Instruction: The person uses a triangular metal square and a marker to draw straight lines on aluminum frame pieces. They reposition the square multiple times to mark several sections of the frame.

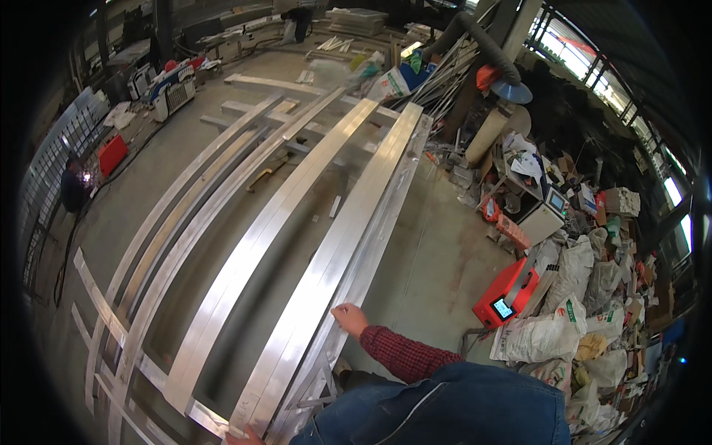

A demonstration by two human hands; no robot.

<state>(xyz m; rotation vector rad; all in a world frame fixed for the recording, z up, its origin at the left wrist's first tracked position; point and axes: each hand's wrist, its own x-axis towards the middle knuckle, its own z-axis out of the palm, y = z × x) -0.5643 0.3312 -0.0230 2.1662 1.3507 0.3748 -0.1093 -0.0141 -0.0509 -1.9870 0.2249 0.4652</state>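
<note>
Long silvery metal bars, apparently aluminium, lie side by side across a support frame. My left hand [245, 437] is at the near end of the rightmost wide bar [324, 265], its fingers bent against that end; the lower picture edge cuts off part of the hand. Farther along the same bar, my right hand [351, 320] rests at its right edge with curled fingers. Whatever its fingertips may hold is too small to tell. Another wide bar [271, 236] runs to the left, separated by a gap. A narrower metal rail [386, 215] lies just right of the bar by my right hand.
Right of the frame stands a red machine [506, 293] with a lit screen, beside stuffed white sacks [545, 334] and piled clutter. At far left, a person [74, 185] crouches by a bright spark near a red box [113, 155]. A clamp [259, 178] sits between the bars.
</note>
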